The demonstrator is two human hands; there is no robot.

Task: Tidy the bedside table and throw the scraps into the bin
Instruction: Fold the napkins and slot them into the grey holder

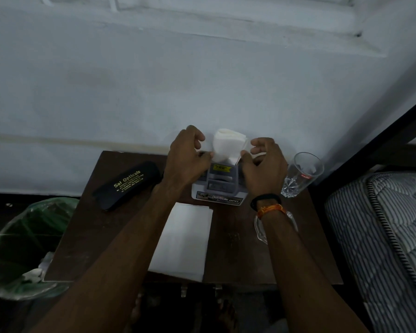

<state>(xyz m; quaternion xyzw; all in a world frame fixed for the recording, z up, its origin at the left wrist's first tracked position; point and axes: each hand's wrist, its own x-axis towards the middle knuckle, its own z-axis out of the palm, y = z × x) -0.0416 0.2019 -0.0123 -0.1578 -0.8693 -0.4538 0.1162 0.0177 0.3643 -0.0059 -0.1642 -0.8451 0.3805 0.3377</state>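
At a dark bedside table (101,239), the left hand (186,158) and right hand (264,165) pinch opposite edges of a tissue (228,147) standing out of its box (217,186); a lined bin (22,243), apparently holding scraps, stands left.

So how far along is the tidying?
Partly done: crumpled scraps already lie in the bin. Both hands, left and right, pinch tissue at the tissue box. A flat napkin, spectacle case and glass remain on the table.
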